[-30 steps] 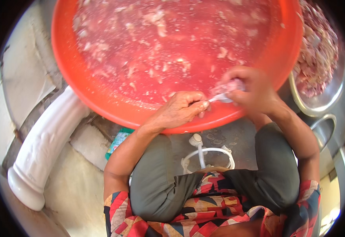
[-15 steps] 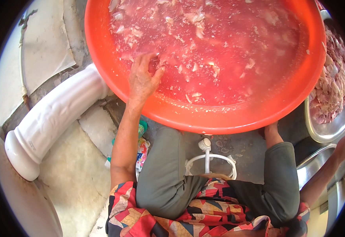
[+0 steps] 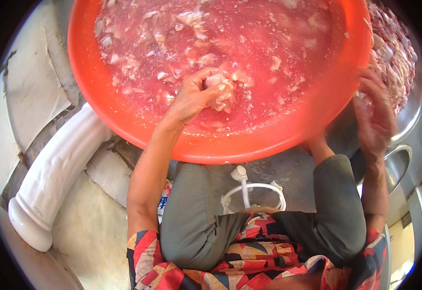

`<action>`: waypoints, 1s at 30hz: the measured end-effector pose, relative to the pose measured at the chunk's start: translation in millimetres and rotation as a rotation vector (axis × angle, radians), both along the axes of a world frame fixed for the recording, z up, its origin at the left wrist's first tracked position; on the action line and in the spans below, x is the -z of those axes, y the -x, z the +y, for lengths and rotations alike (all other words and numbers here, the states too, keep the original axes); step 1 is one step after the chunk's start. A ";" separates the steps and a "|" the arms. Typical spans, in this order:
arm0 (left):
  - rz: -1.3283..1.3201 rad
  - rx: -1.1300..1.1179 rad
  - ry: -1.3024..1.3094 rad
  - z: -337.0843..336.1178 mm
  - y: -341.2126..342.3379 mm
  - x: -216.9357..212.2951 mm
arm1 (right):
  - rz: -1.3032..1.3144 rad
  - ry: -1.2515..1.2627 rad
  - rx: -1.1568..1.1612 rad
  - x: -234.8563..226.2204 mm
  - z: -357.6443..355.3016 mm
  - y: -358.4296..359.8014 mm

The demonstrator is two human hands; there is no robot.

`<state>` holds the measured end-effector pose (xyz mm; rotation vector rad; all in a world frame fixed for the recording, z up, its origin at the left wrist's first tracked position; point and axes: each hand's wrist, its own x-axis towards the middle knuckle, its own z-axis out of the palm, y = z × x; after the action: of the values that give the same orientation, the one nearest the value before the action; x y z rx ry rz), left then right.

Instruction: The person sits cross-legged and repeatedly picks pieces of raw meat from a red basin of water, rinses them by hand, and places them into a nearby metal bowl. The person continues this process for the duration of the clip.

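- Here, left hand (image 3: 194,94) reaches into the orange basin (image 3: 124,121), fingers curled tight around a pale lump of meat (image 3: 219,89) at the basin's middle.
- Right hand (image 3: 376,113) blurred, fingers loosely spread, just right of the basin beside a metal bowl (image 3: 409,116).
- Basin: pink water, many scraps. Bowl: heaped meat.

The basin (image 3: 124,121) around the left hand (image 3: 191,96) is bright orange, its water (image 3: 269,43) cloudy pink with pale scraps; the lump (image 3: 219,92) in that hand is whitish pink. Beside the right hand (image 3: 375,116), a silver-grey bowl (image 3: 409,121) holds pink meat (image 3: 394,53). Below the hands: grey-green trousers (image 3: 187,227), a red, black and cream patchwork top (image 3: 259,256) and a white pipe (image 3: 51,179).
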<state>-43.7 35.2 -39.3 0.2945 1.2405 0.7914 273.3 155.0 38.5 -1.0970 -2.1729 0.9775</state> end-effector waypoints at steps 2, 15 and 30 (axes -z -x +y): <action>-0.187 -0.068 -0.002 -2.8 -8.3 -3.3 | 0.005 0.122 -0.090 0.4 -8.4 20.9; -0.514 -0.198 0.042 -11.1 -33.4 -22.0 | 0.193 0.314 -0.322 54.9 -40.2 100.7; -0.249 -0.087 -0.024 -14.1 -33.0 -36.8 | 0.122 0.944 -0.065 82.3 -35.9 102.0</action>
<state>-10.7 21.1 -2.5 0.1564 1.0156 0.8895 171.3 119.0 -43.8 -1.2843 -1.6310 2.1397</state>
